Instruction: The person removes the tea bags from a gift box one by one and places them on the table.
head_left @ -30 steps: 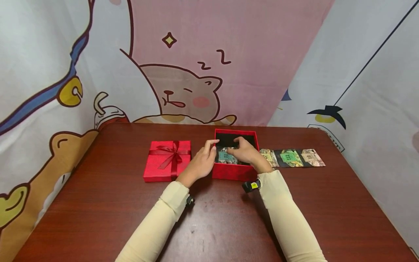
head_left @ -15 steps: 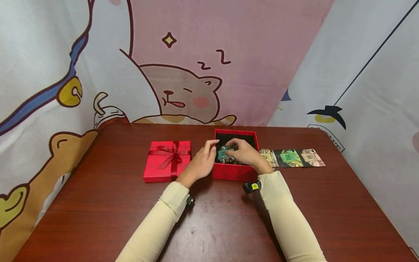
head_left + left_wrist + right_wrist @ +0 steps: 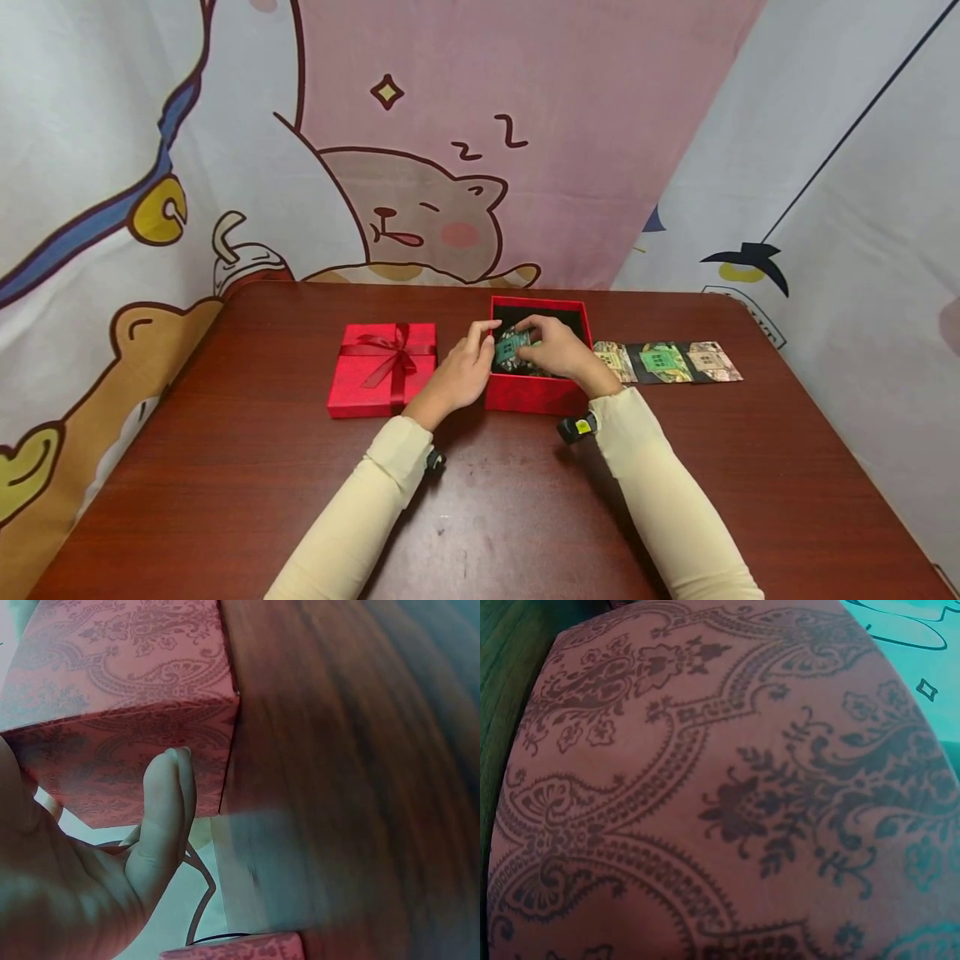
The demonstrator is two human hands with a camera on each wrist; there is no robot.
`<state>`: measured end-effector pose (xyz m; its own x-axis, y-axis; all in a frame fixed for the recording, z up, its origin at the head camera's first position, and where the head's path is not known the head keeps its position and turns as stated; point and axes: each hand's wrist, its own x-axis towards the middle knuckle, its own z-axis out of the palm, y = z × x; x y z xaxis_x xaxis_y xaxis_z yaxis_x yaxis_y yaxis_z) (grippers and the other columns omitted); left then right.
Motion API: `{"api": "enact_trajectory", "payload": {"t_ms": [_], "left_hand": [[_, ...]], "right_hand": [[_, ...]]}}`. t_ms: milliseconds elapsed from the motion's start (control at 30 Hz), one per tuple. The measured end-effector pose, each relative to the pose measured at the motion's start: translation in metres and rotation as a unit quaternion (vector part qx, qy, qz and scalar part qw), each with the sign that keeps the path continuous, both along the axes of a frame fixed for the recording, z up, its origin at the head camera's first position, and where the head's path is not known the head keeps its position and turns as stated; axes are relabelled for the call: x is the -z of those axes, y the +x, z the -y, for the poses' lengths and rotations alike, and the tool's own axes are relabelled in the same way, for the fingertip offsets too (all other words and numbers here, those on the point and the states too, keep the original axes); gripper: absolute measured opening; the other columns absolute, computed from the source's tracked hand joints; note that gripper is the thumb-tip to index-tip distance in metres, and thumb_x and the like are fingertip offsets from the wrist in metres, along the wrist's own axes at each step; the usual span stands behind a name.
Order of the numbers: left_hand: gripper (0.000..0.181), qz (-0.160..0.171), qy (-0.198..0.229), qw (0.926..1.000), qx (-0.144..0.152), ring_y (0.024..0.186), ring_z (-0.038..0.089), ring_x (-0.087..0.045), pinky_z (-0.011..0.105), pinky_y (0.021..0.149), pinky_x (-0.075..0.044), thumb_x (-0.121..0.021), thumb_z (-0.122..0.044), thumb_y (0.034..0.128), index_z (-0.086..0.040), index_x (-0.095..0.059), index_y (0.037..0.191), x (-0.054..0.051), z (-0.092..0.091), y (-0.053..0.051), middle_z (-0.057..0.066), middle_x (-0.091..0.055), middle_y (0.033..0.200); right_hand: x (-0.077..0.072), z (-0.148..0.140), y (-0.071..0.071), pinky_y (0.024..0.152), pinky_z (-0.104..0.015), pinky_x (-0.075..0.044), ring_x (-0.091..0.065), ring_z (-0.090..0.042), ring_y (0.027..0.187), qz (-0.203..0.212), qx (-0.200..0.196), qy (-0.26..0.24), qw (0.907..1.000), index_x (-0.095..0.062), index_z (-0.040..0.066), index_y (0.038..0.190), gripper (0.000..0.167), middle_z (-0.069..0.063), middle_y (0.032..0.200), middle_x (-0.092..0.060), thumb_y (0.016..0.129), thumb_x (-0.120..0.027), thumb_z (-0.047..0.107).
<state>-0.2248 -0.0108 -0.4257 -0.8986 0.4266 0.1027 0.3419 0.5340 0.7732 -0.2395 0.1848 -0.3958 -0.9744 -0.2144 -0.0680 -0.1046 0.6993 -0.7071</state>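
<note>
A red box (image 3: 534, 395), lidless and dark inside, stands near the back of the table. My left hand (image 3: 463, 371) rests against its left side, the index fingertip at the rim. In the left wrist view, fairly straight fingers (image 3: 163, 814) touch the box's patterned outer wall (image 3: 82, 769). Inside the box, my right hand (image 3: 555, 348) pinches a flat patterned packet (image 3: 509, 350) with a teal label, tilted. Its thumb lies on the packet; the other fingertips are partly hidden. The right wrist view shows only the box's outside (image 3: 705, 787) up close.
A red lid (image 3: 360, 387) with a ribbon bow lies left of the box. Right of it, flat packets with yellow, green (image 3: 663, 360) and beige (image 3: 714, 361) labels lie in a row on the brown table (image 3: 480, 517). A printed cloth (image 3: 600, 125) hangs behind.
The right hand's fingers have drawn inward over the teal-labelled packet, which has shifted slightly left and turned to a slant. The left hand and box have stayed in place.
</note>
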Motion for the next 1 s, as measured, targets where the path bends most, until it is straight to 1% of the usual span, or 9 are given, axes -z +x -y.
{"api": "enact_trajectory", "payload": {"t_ms": [100, 200, 300, 500, 600, 700, 867, 933, 1000], "left_hand": [[0.044, -0.001, 0.003, 1.0000, 0.003, 0.120, 0.030, -0.054, 0.052, 0.098, -0.042, -0.024, -0.039, 0.1089, -0.025, -0.031, 0.150, -0.0005, 0.0001, -0.0003, 0.010, -0.058, 0.101], [0.044, -0.003, 0.005, 1.0000, 0.007, 0.113, 0.029, -0.056, 0.052, 0.097, -0.043, -0.025, -0.038, 0.1090, -0.024, -0.030, 0.150, 0.0001, -0.0004, -0.0008, 0.009, -0.058, 0.097], [0.043, -0.003, 0.002, 1.0000, 0.006, 0.112, 0.029, -0.056, 0.051, 0.096, -0.043, -0.026, -0.038, 0.1089, -0.026, -0.030, 0.150, 0.0014, -0.0008, -0.0017, 0.009, -0.056, 0.097], [0.042, 0.002, -0.001, 1.0000, 0.000, 0.119, 0.031, -0.054, 0.052, 0.097, -0.043, -0.026, -0.038, 0.1088, -0.027, -0.030, 0.149, 0.0026, -0.0008, -0.0019, 0.012, -0.056, 0.103], [0.042, 0.004, -0.003, 1.0000, 0.000, 0.122, 0.032, -0.053, 0.053, 0.098, -0.042, -0.026, -0.038, 0.1088, -0.027, -0.030, 0.149, 0.0024, -0.0011, -0.0009, 0.015, -0.056, 0.110], [0.042, 0.004, -0.002, 1.0000, -0.002, 0.123, 0.032, -0.052, 0.053, 0.098, -0.042, -0.025, -0.039, 0.1088, -0.028, -0.030, 0.149, 0.0019, -0.0009, -0.0003, 0.015, -0.056, 0.112], [0.044, 0.004, 0.000, 1.0000, -0.004, 0.122, 0.030, -0.052, 0.052, 0.098, -0.042, -0.025, -0.040, 0.1087, -0.026, -0.030, 0.150, 0.0021, -0.0010, -0.0008, 0.010, -0.057, 0.103], [0.045, 0.006, -0.002, 1.0000, -0.003, 0.121, 0.029, -0.052, 0.052, 0.099, -0.042, -0.025, -0.041, 0.1086, -0.026, -0.030, 0.151, 0.0025, -0.0011, -0.0012, 0.008, -0.057, 0.099], [0.045, 0.005, -0.002, 1.0000, -0.005, 0.121, 0.029, -0.052, 0.052, 0.099, -0.041, -0.025, -0.040, 0.1086, -0.026, -0.030, 0.151, 0.0025, -0.0011, -0.0013, 0.007, -0.057, 0.098]], "right_hand": [[-0.0012, 0.0014, -0.0015, 0.055, -0.030, -0.049, -0.058, -0.016, 0.057, 0.005, -0.009, 0.009, 0.9999, -0.059, -0.001, 0.127, 0.043, -0.018, 0.096, -0.063, 0.087, -0.067, 0.009], [-0.0023, 0.0023, -0.0026, 0.058, -0.030, -0.049, -0.057, -0.016, 0.059, 0.003, -0.012, 0.029, 0.9995, -0.059, 0.000, 0.128, 0.043, -0.017, 0.098, -0.062, 0.087, -0.067, 0.011], [-0.0027, 0.0030, -0.0035, 0.057, -0.031, -0.048, -0.055, -0.016, 0.058, 0.005, -0.013, 0.033, 0.9994, -0.059, 0.000, 0.128, 0.043, -0.017, 0.099, -0.063, 0.088, -0.067, 0.010], [-0.0006, 0.0056, -0.0066, 0.054, -0.031, -0.046, -0.050, -0.015, 0.052, 0.005, -0.016, 0.029, 0.9994, -0.059, 0.000, 0.128, 0.043, -0.017, 0.098, -0.062, 0.086, -0.066, 0.009], [0.0011, 0.0061, -0.0078, 0.059, -0.031, -0.046, -0.052, -0.017, 0.059, -0.002, -0.013, 0.043, 0.9990, -0.061, 0.001, 0.127, 0.042, -0.017, 0.102, -0.062, 0.086, -0.068, 0.009], [0.0013, 0.0061, -0.0080, 0.064, -0.031, -0.047, -0.053, -0.018, 0.067, -0.015, -0.014, 0.053, 0.9984, -0.062, 0.001, 0.125, 0.041, -0.016, 0.105, -0.063, 0.085, -0.070, 0.008], [-0.0012, 0.0030, -0.0053, 0.060, -0.032, -0.046, -0.052, -0.017, 0.060, -0.025, -0.013, 0.048, 0.9985, -0.062, 0.001, 0.127, 0.043, -0.015, 0.095, -0.064, 0.085, -0.070, 0.008], [-0.0028, 0.0010, -0.0037, 0.062, -0.034, -0.047, -0.053, -0.018, 0.062, -0.033, -0.010, 0.047, 0.9983, -0.062, 0.001, 0.127, 0.043, -0.016, 0.099, -0.066, 0.086, -0.070, 0.008], [-0.0048, -0.0009, -0.0021, 0.068, -0.036, -0.047, -0.054, -0.020, 0.071, -0.045, -0.005, 0.049, 0.9978, -0.063, 0.002, 0.127, 0.043, -0.017, 0.107, -0.066, 0.085, -0.071, 0.008]]}}
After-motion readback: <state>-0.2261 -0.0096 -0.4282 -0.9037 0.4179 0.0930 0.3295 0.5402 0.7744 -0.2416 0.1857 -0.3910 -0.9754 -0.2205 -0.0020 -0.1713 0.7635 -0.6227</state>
